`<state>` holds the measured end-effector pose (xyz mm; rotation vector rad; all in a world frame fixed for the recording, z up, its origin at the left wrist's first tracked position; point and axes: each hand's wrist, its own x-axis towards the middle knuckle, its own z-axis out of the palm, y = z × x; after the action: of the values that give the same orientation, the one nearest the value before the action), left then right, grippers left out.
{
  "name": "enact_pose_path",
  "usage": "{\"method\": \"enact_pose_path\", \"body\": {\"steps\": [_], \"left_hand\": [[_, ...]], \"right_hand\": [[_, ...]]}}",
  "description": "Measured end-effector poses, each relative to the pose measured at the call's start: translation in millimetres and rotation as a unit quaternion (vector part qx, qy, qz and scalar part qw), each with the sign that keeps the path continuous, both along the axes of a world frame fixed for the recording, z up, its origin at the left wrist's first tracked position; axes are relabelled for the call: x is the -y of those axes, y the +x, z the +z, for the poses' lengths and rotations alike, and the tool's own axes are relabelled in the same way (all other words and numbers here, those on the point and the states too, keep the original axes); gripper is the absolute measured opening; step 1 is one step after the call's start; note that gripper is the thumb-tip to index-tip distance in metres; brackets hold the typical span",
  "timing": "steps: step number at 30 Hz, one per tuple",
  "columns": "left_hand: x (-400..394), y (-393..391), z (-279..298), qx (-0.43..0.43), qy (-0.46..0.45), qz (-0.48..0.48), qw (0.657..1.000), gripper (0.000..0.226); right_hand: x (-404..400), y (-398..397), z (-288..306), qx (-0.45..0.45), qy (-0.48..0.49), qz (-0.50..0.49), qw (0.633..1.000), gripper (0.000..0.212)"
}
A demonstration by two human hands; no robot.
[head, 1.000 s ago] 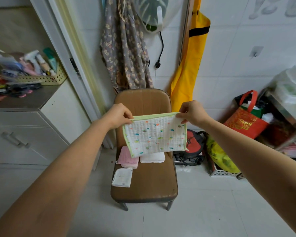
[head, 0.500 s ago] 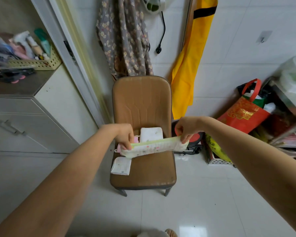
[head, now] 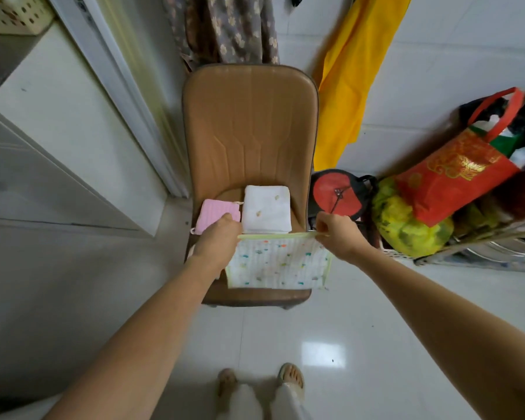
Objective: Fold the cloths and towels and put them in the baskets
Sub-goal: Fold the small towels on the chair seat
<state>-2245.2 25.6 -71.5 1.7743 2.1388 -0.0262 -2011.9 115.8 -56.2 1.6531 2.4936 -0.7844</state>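
Note:
A white cloth with coloured dots and a green border [head: 278,265] lies folded on the front of the brown chair seat [head: 255,295]. My left hand [head: 217,242] pinches its far left corner and my right hand [head: 335,231] pinches its far right corner. Behind it on the seat rest a folded pink cloth [head: 214,212] and a folded white towel [head: 265,209], side by side. My left hand hides part of the seat's left side.
The chair back [head: 249,122] stands against a tiled wall with a floral garment [head: 231,28] and a yellow cloth [head: 352,74] hanging. A red bag [head: 455,177], a green-yellow bag [head: 406,225] and a round red item [head: 337,194] crowd the right. A white cabinet [head: 58,131] is left.
Both hands lowered the dotted cloth from hanging in the air onto the front of the chair seat. The view tilted downward, showing my feet.

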Motion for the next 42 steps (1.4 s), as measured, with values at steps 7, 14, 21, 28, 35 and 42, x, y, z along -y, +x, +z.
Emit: {"method": "enact_pose_path", "body": {"steps": [7,14,21,28,35,42], "left_hand": [[14,2,-49,-0.001,0.028,-0.007,1.0,0.023],[30,15,-151,-0.001,-0.143,-0.012,0.99,0.011],[54,21,-221,0.083,-0.239,-0.03,0.967,0.017],[26,9,-254,0.051,-0.145,0.012,0.988,0.02],[-31,-2,-292,-0.011,-0.035,0.053,0.998,0.022],[-43,-1,-322,-0.066,-0.023,0.085,0.994,0.025]], "right_hand": [[9,3,-50,-0.002,0.055,0.018,0.998,0.017],[32,4,-166,0.054,-0.031,0.034,0.997,0.025],[57,17,-236,0.09,-0.156,0.058,0.982,0.021],[27,6,-267,0.053,-0.102,0.018,0.993,0.023],[-26,-29,-305,0.047,-0.021,-0.021,0.998,0.022],[-43,-32,-330,0.038,-0.03,-0.028,0.998,0.036]]}}
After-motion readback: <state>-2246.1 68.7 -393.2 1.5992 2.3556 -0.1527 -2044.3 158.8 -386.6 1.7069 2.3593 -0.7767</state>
